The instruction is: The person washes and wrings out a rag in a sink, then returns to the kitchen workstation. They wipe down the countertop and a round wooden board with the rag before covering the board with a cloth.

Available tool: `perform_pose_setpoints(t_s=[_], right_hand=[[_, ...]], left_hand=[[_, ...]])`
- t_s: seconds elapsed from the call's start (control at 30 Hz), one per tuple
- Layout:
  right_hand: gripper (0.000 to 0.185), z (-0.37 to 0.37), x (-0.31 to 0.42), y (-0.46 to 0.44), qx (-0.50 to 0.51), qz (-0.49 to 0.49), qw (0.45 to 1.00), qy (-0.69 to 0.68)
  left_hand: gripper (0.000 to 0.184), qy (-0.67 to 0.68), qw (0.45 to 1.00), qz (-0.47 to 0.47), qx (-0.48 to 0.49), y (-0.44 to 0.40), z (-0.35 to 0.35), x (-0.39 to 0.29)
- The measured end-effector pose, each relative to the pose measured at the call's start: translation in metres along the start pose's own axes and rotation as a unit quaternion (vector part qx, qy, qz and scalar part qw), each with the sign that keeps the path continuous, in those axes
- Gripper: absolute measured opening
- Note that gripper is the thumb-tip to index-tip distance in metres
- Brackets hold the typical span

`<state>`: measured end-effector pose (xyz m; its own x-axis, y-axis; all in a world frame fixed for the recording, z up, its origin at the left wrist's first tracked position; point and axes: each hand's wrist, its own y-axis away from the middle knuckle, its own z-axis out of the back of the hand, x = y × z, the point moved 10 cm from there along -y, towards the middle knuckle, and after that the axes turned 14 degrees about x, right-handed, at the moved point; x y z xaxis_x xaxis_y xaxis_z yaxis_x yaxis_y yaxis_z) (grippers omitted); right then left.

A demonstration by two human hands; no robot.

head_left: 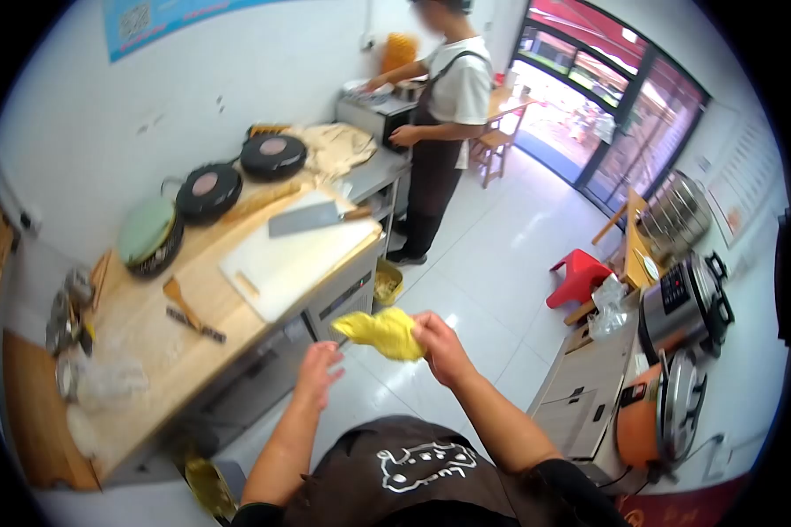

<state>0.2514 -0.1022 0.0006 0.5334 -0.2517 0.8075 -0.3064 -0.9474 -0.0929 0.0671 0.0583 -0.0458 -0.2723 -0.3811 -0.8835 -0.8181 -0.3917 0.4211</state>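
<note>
From where I sit on the feed, nearest is the dark apron (426, 470) at the bottom centre of the frame, with both forearms reaching up past it. Just above, around the centre, my right hand (442, 350) has its fingers closed on one end of a crumpled yellow cloth (380, 335), which it holds up over the floor, clear of the table. My left hand (318, 373), left of centre, is partly open with nothing in it; its fingertips are just beside the cloth's free tip, and I see no grip there.

I judge the step in hand to be handling the cloth in mid-air, borne by the right hand alone. As I read it, the next move calls for a steady right grip, and for closing the left fingers if two hands are wanted on it.

Farther off, across the left of the frame, the table (160, 342) carries a wooden spatula (178, 299), then a white cutting board (294, 268) with a cleaver (303, 220) on it. Farthest, at upper centre, a co-worker (455, 92) stands beside a counter-top appliance.
</note>
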Motion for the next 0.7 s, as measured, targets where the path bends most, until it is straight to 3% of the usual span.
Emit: perform_pose_setpoints(t_s=[0.03, 0.07, 0.1, 0.17, 0.27, 0.33, 0.43, 0.5, 0.53, 0.63, 0.67, 0.7], right_hand=[[0.017, -0.001, 0.004, 0.006, -0.014, 0.005, 0.994, 0.108], [0.017, 0.000, 0.007, 0.013, -0.034, 0.004, 0.977, 0.212], [0.016, 0.005, 0.077, 0.025, 0.013, 0.061, 0.926, 0.373], [0.014, 0.016, 0.086, 0.085, 0.034, -0.015, 0.854, 0.518], [0.012, 0.046, 0.086, 0.154, -0.138, -0.036, 0.895, 0.423], [0.005, 0.061, 0.110, 0.206, -0.250, 0.061, 0.854, 0.452], [0.006, 0.090, 0.107, 0.294, -0.387, 0.125, 0.892, 0.198], [0.016, 0.107, 0.080, 0.342, -0.429, 0.046, 0.886, 0.170], [0.022, 0.110, 0.071, 0.366, -0.455, 0.011, 0.877, 0.153], [0.045, 0.086, 0.079, 0.413, -0.451, -0.081, 0.847, 0.269], [0.064, 0.083, 0.088, 0.425, -0.429, 0.000, 0.851, 0.305], [0.068, 0.073, 0.096, 0.441, -0.436, -0.005, 0.839, 0.325]], left_hand=[[0.058, 0.012, 0.999, 0.028, 0.022, -0.012, -0.018, 0.000], [0.056, 0.110, 0.980, 0.079, 0.144, -0.027, -0.062, 0.001], [0.053, 0.222, 0.924, 0.071, 0.302, -0.058, -0.161, -0.021], [0.050, 0.298, 0.858, 0.080, 0.411, -0.069, -0.268, 0.019], [0.044, 0.282, 0.841, 0.125, 0.444, -0.063, -0.317, 0.050], [0.041, 0.340, 0.839, 0.141, 0.400, -0.066, -0.325, 0.070], [0.037, 0.373, 0.845, 0.126, 0.361, -0.057, -0.336, 0.071], [0.038, 0.394, 0.822, 0.114, 0.395, -0.040, -0.360, 0.056], [0.043, 0.385, 0.796, 0.104, 0.456, -0.028, -0.379, 0.045], [0.047, 0.311, 0.752, 0.135, 0.566, 0.020, -0.448, 0.032], [0.051, 0.258, 0.749, 0.128, 0.597, 0.037, -0.472, 0.036], [0.052, 0.246, 0.728, 0.148, 0.623, 0.058, -0.497, 0.047]])
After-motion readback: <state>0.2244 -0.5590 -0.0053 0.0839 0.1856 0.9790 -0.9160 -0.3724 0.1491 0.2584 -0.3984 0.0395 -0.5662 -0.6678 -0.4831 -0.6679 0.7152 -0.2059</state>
